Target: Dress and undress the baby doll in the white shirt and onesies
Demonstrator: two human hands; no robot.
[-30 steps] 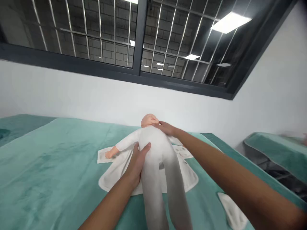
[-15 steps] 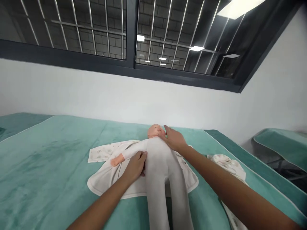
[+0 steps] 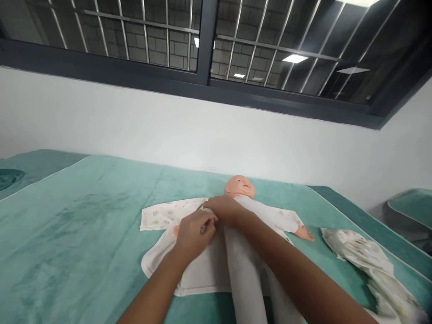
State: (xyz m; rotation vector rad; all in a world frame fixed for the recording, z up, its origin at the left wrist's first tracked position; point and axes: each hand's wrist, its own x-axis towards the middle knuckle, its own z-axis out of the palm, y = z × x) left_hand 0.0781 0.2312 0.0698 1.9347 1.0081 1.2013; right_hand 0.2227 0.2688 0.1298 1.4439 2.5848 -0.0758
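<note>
A baby doll [image 3: 240,256] in a white body suit lies on its back, its bare head [image 3: 238,185] toward the wall. Spread beneath it is an open white baby shirt [image 3: 158,217] with small prints, one sleeve stretched out to the left. My left hand [image 3: 195,234] is closed around the doll's arm at the left; the doll's small hand peeks out beside it. Across the doll's chest reaches my right hand [image 3: 222,208], its fingers bent down by the shirt's left shoulder. What those fingertips grip is hidden. The doll's other arm [image 3: 286,219] rests out to the right.
A crumpled printed cloth [image 3: 361,252] lies to the right on the green padded surface [image 3: 84,234]. Behind stands a white wall [image 3: 168,130] below a dark-framed window [image 3: 205,45] with bars. Another green covered surface [image 3: 413,209] shows at the far right.
My right hand has moved from beside the doll's head across to its left-side shoulder. The left hand has shifted from the doll's side onto its arm. The view has turned slightly left.
</note>
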